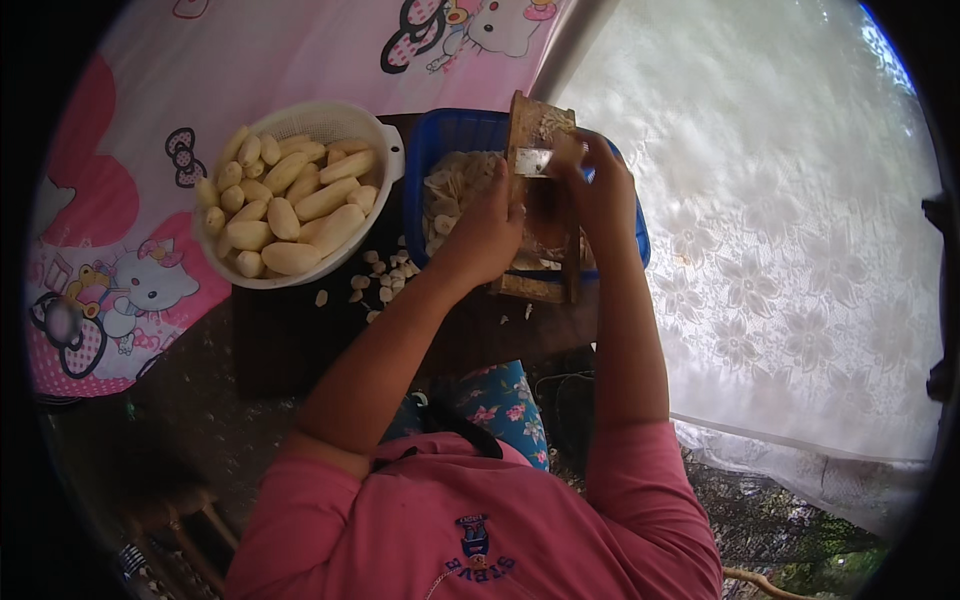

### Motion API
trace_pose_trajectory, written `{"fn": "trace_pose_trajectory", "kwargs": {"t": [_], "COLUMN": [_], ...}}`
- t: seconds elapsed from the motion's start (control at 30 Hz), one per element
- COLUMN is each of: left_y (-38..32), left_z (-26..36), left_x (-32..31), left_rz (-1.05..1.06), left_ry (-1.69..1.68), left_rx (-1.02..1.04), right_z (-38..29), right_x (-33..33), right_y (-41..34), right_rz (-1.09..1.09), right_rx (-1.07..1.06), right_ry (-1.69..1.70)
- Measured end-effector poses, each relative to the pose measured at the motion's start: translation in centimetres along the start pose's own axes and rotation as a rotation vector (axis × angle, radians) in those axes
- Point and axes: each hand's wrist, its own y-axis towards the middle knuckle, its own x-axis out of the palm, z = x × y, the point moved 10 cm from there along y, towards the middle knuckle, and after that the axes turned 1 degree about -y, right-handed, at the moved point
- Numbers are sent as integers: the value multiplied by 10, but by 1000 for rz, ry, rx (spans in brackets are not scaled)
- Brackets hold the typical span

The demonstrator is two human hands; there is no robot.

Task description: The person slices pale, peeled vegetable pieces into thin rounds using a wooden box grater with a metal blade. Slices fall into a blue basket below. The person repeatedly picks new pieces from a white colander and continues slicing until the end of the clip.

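Note:
A wooden slicer board (pixel 534 127) with a metal blade plate (pixel 532 161) lies across a blue plastic basket (pixel 414 187). My left hand (pixel 491 229) grips the board's left side. Over the board, near the blade, my right hand (pixel 600 180) holds a pale peeled piece (pixel 568 156), blurred and partly hidden by the fingers. Thin pale slices (pixel 457 184) fill much of the basket below. To the left, a white plastic colander (pixel 319 116) is heaped with whole peeled tubers or fruits (pixel 285 217); their exact kind is unclear.
Small cut-off ends (pixel 390 281) are scattered on the dark tabletop (pixel 300 345) between colander and basket. A pink cartoon-print cloth (pixel 247 60) hangs at the left and back. At the right is a white lace curtain (pixel 750 225), close to my right arm.

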Motion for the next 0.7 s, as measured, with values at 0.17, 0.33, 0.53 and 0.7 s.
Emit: {"fn": "trace_pose_trajectory", "kwargs": {"t": [0.17,0.33,0.53,0.7], "left_y": [0,1,1,-1], "left_z": [2,2,-1,6], "left_x": [-5,-3,-1,-5], "left_rz": [16,26,-1,35], "left_ry": [15,-16,-16,13], "left_rx": [-25,-17,-18,9], "right_z": [9,-26,-11,0], "right_x": [23,-15,9,17], "right_y": [45,-54,7,31], "right_rz": [-62,-143,-41,-13], "right_rx": [12,-25,-67,-107], "right_ry": [-36,18,-42,-65]}}
